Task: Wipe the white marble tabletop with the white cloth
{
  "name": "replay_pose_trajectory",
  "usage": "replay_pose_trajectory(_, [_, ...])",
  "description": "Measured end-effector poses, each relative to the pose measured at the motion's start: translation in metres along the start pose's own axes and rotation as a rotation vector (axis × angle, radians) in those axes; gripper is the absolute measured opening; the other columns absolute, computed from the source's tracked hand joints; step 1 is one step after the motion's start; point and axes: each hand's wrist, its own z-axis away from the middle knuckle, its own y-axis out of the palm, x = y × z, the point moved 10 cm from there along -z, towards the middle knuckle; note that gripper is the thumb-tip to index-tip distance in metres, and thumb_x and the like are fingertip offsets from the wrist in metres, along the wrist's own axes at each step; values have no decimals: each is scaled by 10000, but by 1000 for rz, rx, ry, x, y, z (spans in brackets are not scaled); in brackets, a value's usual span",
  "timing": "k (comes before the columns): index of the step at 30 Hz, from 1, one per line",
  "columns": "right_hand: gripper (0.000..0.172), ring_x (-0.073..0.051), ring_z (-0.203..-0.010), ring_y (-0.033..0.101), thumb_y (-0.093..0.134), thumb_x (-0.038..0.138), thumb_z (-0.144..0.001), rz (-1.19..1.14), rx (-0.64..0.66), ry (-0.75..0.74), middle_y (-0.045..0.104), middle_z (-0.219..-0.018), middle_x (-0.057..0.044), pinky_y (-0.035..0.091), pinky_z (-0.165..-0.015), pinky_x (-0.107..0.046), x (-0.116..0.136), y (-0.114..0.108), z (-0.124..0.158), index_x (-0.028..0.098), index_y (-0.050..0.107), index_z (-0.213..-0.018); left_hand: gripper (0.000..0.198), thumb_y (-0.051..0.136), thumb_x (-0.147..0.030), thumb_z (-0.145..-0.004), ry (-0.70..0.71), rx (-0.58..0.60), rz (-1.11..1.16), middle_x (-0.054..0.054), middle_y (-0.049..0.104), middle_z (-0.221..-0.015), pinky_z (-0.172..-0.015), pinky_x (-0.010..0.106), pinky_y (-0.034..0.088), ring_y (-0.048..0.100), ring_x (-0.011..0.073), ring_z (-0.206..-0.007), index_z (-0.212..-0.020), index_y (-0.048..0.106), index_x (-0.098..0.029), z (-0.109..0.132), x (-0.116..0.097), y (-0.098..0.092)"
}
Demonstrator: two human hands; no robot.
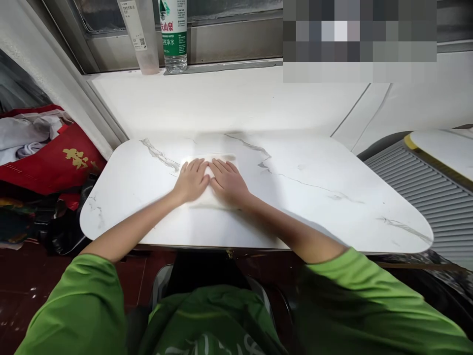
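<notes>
A pale cream, squarish sheet point(210, 201) lies flat near the middle of the white marble-patterned tabletop point(314, 207). Whether it is cloth or paper I cannot tell. My left hand point(192, 180) rests palm down on its left part, fingers stretched forward and slightly apart. Beside it, my right hand point(229, 183) lies palm down on the right part, fingers also extended. The two thumbs and index fingers meet or nearly meet at the centre. Much of the sheet is hidden beneath my hands, and its edges look a little blurred.
On the ledge behind the table stand a water bottle point(175, 42) and a tall translucent container point(140, 39). A red bag point(55, 158) with white fabric sits at the left. To the right are a grey ribbed surface point(417, 187) and another white tabletop point(447, 148).
</notes>
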Motion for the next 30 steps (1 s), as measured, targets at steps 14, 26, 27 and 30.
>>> replay_pose_trajectory(14, [580,-256,-1495,394,282,264,-1003,34,-57,-28,444,-1581,-147,335,-1236,-515,6,-32,120,79,472,-1520,543,316,-293,-1042,147,31,1,204,388,-1614,-1292,572,166,262,322,-1554,-1504,424,-28,77,-96,11])
replay_pose_trajectory(26, [580,-240,-1497,393,257,268,-1009,-63,7,126,461,-1569,-127,292,-1253,-500,-62,-23,51,67,497,-1497,529,331,-281,-1037,41,108,50,178,362,-1635,-1281,585,172,279,316,-1547,-1525,424,-96,-6,-85,27])
replay_pose_trajectory(27, [581,-247,-1491,403,259,258,-1003,-58,2,136,471,-1562,-135,296,-1249,-500,-70,-23,43,57,502,-1491,530,328,-275,-1036,50,112,48,174,359,-1637,-1279,584,172,278,313,-1547,-1529,416,-101,-17,-83,28])
replay_pose_trajectory(30, [586,-263,-1486,406,266,233,-990,-36,18,183,473,-1558,-159,289,-1246,-487,-93,-19,15,22,496,-1487,542,316,-255,-1036,72,145,27,165,342,-1647,-1282,557,161,268,292,-1550,-1552,380,-101,-51,-76,34])
